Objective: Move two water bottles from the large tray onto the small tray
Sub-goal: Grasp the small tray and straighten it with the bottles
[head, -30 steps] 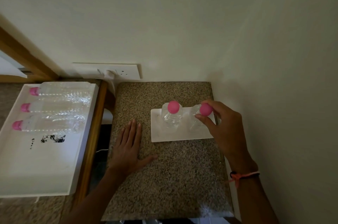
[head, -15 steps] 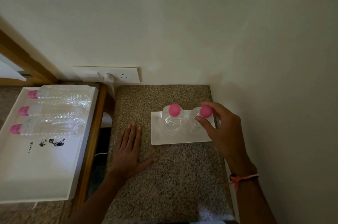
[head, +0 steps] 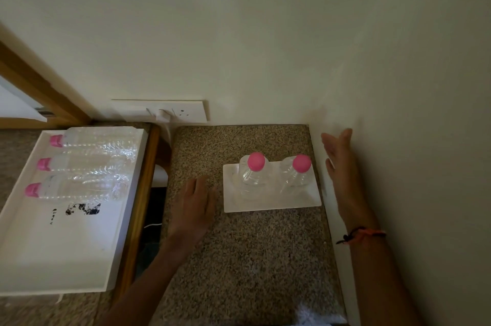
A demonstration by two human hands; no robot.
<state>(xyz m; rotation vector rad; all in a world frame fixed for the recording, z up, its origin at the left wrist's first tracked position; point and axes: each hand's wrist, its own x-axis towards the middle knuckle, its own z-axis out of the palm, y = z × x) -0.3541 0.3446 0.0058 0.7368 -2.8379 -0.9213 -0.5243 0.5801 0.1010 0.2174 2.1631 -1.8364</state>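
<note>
a: what have i got on the small tray (head: 271, 204)?

b: two bottles (head: 252, 176) standing upright side by side on it, clear plastic, pink caps, a small gap between them. the tray sits on the speckled counter (head: 247, 254), near the right wall (head: 398, 86).

a: and my hands?

b: right hand (head: 342, 166) is spread open with fingers straight, holding nothing, just right of the tray and apart from the nearer bottle, close by the wall. left hand (head: 194, 206) lies flat, palm down on the counter, just left of the tray, gripping nothing.

a: the big tray (head: 66, 259)?

b: off to the left, past a wooden edge (head: 138, 206). three more bottles (head: 87, 163) lie on their sides in its far half, caps pointing left.
</note>
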